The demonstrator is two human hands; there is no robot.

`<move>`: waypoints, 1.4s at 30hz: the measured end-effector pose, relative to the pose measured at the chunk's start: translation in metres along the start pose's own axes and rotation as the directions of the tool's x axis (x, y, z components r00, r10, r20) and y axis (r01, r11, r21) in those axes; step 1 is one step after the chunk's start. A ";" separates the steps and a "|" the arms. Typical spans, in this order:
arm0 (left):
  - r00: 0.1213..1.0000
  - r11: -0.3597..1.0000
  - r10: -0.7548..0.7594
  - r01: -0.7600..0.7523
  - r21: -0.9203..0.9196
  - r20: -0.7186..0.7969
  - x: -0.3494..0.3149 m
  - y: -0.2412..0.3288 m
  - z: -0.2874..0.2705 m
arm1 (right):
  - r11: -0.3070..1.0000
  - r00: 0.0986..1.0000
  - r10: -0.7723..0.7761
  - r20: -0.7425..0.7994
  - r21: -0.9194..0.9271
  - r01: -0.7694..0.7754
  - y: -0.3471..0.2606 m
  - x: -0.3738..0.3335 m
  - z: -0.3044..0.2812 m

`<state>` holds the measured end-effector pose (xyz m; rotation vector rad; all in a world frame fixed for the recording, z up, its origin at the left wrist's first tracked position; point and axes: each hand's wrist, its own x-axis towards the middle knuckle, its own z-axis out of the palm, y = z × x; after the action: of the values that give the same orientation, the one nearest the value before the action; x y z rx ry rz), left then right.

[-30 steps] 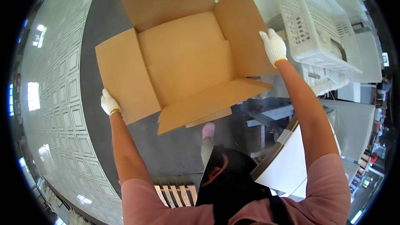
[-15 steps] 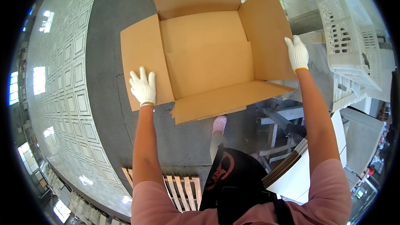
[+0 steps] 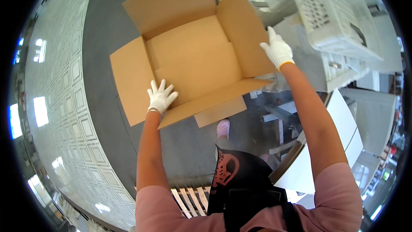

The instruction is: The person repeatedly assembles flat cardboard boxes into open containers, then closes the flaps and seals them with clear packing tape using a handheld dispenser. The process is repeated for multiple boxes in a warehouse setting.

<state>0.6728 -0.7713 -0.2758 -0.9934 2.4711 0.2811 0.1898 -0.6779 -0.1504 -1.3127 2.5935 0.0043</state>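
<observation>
A large brown cardboard box stands in front of me with its top flaps folded outward, and only cardboard shows inside. My left hand, in a white knit glove, lies with spread fingers at the box's near left corner, between the left flap and the near flap. On the other side my right hand, gloved alike, is at the outer edge of the right flap, thumb and fingers apart. Whether its palm touches the cardboard I cannot tell.
White perforated plastic crates stand at the right beside a grey surface. Glossy patterned panels stretch along the left. A wooden slatted pallet lies near me, left of my black apron. White panels are at my right.
The box has shifted left and turned slightly counterclockwise. My left hand has gone from the left flap to the near left corner. My right hand has moved left along with the right flap.
</observation>
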 end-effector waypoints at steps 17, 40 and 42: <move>0.952 0.473 0.018 -0.276 -0.837 -0.304 -0.187 0.341 -0.198 | 0.911 0.683 0.398 -0.612 0.176 -0.373 0.422 -0.530 -0.148; 0.983 0.668 -0.054 -0.093 -0.738 -0.173 -0.233 0.527 -0.188 | 0.247 0.497 0.863 0.093 0.780 -0.575 0.699 -0.733 -0.034; 0.961 0.688 -0.127 -0.094 -0.720 -0.246 -0.238 0.525 -0.192 | 0.288 0.489 0.872 0.023 0.783 -0.551 0.688 -0.733 -0.037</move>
<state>0.3933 -0.3182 0.0172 -1.4394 2.6238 1.2899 0.0532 0.3117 -0.0315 0.3127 2.7545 -1.1314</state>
